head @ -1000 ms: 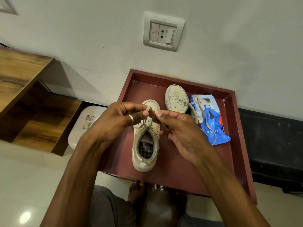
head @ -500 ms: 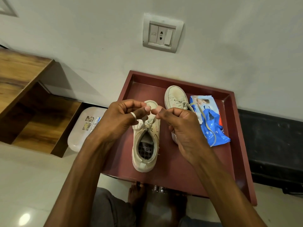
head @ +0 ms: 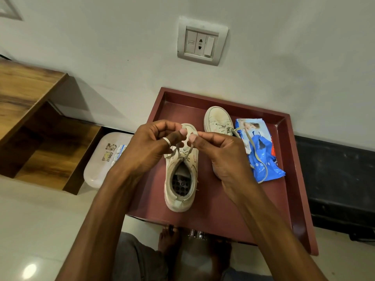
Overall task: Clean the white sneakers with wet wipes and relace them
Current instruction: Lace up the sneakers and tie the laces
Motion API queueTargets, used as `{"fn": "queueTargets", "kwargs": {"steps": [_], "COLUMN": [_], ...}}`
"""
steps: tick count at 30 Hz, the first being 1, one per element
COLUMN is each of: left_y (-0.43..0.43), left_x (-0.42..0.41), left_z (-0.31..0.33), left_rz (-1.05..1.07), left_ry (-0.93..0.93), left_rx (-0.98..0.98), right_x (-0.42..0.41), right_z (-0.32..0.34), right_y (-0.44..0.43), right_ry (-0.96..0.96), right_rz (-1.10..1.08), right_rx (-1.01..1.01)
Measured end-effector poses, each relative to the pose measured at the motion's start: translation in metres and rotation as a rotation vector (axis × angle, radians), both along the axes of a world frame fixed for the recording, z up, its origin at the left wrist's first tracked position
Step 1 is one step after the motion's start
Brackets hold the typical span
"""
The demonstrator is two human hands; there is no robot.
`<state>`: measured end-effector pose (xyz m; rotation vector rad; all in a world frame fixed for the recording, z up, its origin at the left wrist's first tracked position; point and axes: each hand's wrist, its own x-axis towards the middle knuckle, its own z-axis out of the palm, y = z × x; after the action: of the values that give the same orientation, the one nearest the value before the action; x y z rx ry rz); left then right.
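Near sneaker (head: pixel 180 179) stands on the red tray (head: pixel 223 216), heel toward the person. The second sneaker (head: pixel 218 120) lies beyond it to the right, just beside the wipes pack (head: pixel 261 153). Left hand (head: pixel 150 148): grip clamped, thumb and forefinger pinching one end of the lace (head: pixel 187 152). Right hand (head: pixel 221 157): grip clamped the same way on the other end. The two strands rise in a V from the eyelets near the tongue. Change against one second ago: the fingertips, then pressed together over the toe, now sit slightly apart, with the toe cap showing between them. Judgement: the lace ends are being drawn even and snug; no knot is tied yet. The second sneaker's loose lace (head: pixel 257 157) trails over the wipes pack, so that shoe looks unfinished.
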<state>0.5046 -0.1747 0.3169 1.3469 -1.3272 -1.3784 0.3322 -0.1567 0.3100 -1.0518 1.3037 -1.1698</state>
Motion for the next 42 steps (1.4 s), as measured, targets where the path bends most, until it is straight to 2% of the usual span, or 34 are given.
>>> {"fn": "queueTargets", "kwargs": {"steps": [4, 9, 19, 27, 31, 35, 42], "left_y": [-0.001, 0.0, 0.001, -0.002, 0.0, -0.001, -0.001], "left_x": [-0.002, -0.003, -0.005, -0.006, -0.002, -0.003, -0.008], "left_z": [-0.001, 0.001, 0.0, 0.0, 0.003, 0.002, 0.002], "left_rz": [0.01, -0.01, -0.043, -0.008, -0.051, -0.044, -0.018], "left_ry": [-0.016, 0.021, 0.007, -0.007, 0.033, 0.043, 0.018], "left_rx": [-0.015, -0.026, -0.048, -0.077, -0.048, -0.063, -0.106], "right_x": [-0.001, -0.003, -0.003, -0.008, -0.01, -0.009, -0.007], "right_z": [-0.001, -0.002, -0.004, 0.004, 0.003, 0.006, 0.002], "right_y": [-0.002, -0.004, -0.007, -0.004, -0.005, -0.002, -0.005], "right_ry": [-0.02, -0.093, 0.024, 0.155, 0.176, 0.279, 0.378], "right_rz": [-0.029, 0.052, 0.034, 0.127, 0.079, 0.038, 0.043], "right_rx": [-0.012, -0.012, -0.067, -0.13, -0.083, -0.06, -0.172]}}
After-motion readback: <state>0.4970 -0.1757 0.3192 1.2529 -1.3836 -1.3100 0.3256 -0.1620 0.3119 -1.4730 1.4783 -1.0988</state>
